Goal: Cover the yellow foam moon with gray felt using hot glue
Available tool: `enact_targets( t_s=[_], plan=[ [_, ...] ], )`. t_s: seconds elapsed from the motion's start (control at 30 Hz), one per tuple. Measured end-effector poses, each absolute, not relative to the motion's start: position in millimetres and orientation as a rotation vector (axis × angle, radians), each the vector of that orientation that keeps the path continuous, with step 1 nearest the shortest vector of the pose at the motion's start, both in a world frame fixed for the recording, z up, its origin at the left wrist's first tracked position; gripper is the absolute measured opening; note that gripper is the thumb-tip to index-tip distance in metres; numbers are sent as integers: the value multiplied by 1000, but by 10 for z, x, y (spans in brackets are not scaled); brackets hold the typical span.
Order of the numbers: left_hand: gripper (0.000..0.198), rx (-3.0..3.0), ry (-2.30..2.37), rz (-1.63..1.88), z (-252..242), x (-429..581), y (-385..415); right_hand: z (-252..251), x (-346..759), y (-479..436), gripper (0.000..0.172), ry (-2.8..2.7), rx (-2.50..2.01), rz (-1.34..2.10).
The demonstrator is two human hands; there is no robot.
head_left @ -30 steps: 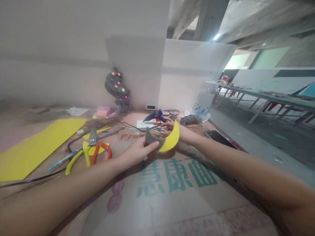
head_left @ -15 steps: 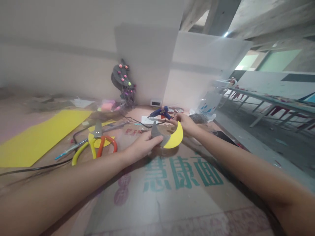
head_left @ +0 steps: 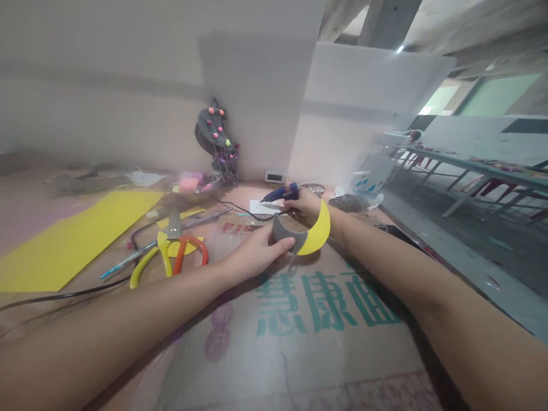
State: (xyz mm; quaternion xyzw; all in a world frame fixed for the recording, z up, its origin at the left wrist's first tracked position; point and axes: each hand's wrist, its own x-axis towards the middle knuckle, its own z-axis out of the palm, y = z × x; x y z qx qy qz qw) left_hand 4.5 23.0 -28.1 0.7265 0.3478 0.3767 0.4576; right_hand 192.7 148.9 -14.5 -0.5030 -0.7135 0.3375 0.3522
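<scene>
My left hand (head_left: 256,254) pinches a crescent-shaped foam piece (head_left: 303,235), grey on one side and yellow on the other, and holds it up just above the cardboard. Behind the crescent, my right hand (head_left: 306,203) is closed around the handle of a blue glue gun (head_left: 280,194) near the back of the table. The gun's nozzle points left over a white slip of paper (head_left: 260,206).
Scissors with yellow and orange handles (head_left: 172,249) lie left of my left hand on yellow offcuts. A big yellow sheet (head_left: 72,233) covers the far left. Printed cardboard (head_left: 308,319) spreads under my arms. A dark decorated ornament (head_left: 217,138) leans in the corner. A black cable (head_left: 64,295) crosses the left side.
My right hand has reached past the crescent and closed on the glue gun. The left hand keeps the crescent, raised slightly.
</scene>
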Motion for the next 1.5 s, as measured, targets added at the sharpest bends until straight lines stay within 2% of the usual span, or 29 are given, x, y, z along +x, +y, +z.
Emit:
enact_targets(
  t_s=[0.1, 0.23, 0.47, 0.6, 0.77, 0.93, 1.13, 1.5],
  plan=[
    [26, 1729, 817, 932, -278, 60, 236, -80, 1990, 1458, 25, -1828, -1399, 838],
    [25, 1622, 868, 936, -227, 67, 223, 106, 2147, 1320, 34, -1820, -1488, 765],
    [23, 1630, 1001, 949, -145, 55, 181, 417, 2297, 790, 33, -1743, -1338, 670],
    [26, 1571, 1042, 1026, -164, 22, 229, 363, 2388, 345, 25, -1634, -1252, 587],
    [28, 1638, 1103, 1038, -193, 4, 254, 232, 2449, 36, 29, -1735, -1321, 545],
    [30, 1804, 1044, 823, -184, 39, 185, 300, 2331, 501, 29, -1726, -1372, 567],
    [40, 1811, 1053, 803, -230, 39, 217, 146, 2070, 1279, 31, -1906, -1494, 558],
    [38, 1856, 1034, 860, -301, 32, 262, 11, 1959, 1496, 40, -1967, -1392, 715]
  ],
)
